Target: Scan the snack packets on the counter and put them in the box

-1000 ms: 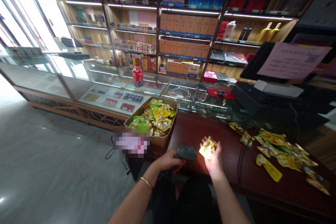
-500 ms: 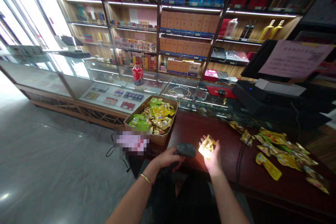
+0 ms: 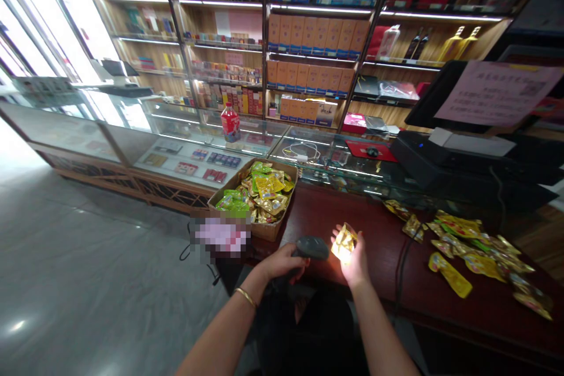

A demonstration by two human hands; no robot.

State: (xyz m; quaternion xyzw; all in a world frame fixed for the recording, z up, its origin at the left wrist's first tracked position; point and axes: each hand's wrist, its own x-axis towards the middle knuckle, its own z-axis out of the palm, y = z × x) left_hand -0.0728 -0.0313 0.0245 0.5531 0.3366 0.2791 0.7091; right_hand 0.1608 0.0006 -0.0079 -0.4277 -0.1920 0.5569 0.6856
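My left hand (image 3: 282,261) is closed around the handle of a dark grey barcode scanner (image 3: 312,248), its head pointing right. In my right hand (image 3: 356,261) rests a small gold foil snack packet (image 3: 344,243), brightly lit, with the fingers curled about it. The packet is a short way from the scanner's head. Left of the hands, a cardboard box (image 3: 277,229) holds many green, yellow and gold packets (image 3: 268,185). More gold and yellow packets (image 3: 460,226) lie loose in a pile to the right, with one yellow packet (image 3: 450,275) at its near edge.
The dark red wooden desk (image 3: 315,208) meets a glass counter (image 3: 259,129) bearing a red-labelled bottle (image 3: 230,123) and a white cable (image 3: 304,151). A black cable (image 3: 402,270) crosses the desk. At right stands a monitor (image 3: 434,97) with a paper sheet attached. Stocked shelves line the back.
My right hand with the gold packet has shifted slightly left, nearer the scanner. My left hand still holds the scanner in nearly the same place.
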